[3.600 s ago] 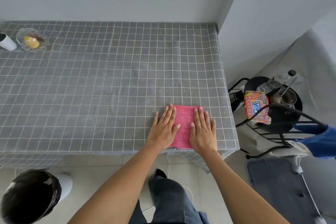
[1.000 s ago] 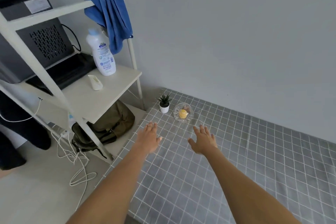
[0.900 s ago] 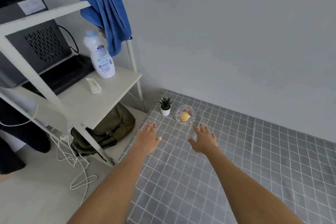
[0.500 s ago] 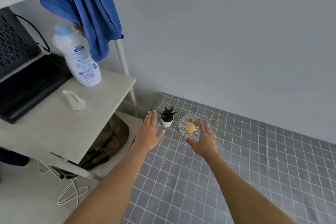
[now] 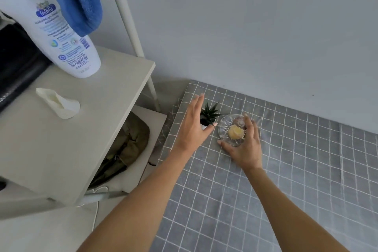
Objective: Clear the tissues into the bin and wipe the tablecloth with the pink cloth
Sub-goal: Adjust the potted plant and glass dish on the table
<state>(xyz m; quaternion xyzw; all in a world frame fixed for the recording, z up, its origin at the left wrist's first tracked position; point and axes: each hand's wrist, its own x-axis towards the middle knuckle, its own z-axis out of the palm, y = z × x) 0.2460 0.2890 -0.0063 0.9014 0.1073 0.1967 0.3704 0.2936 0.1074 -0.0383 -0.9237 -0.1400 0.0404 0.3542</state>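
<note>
Corner of the tablecloth (image 5: 266, 180), beside the shelf (image 5: 81, 129)
A small plant (image 5: 208, 113) stood left of a glass dish (image 5: 225, 127) near the wall; on the shelf to their left, a bottle (image 5: 59, 32) stood behind a small holder (image 5: 59, 104).

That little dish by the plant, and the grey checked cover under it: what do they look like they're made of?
The dish looks like clear cut glass, or possibly moulded plastic: it is see-through, with ribbed facets catching the light. The right hand curls round it. The checked cover looks like matte woven fabric: no shine, soft creases, and its edge drapes over the table.
</note>
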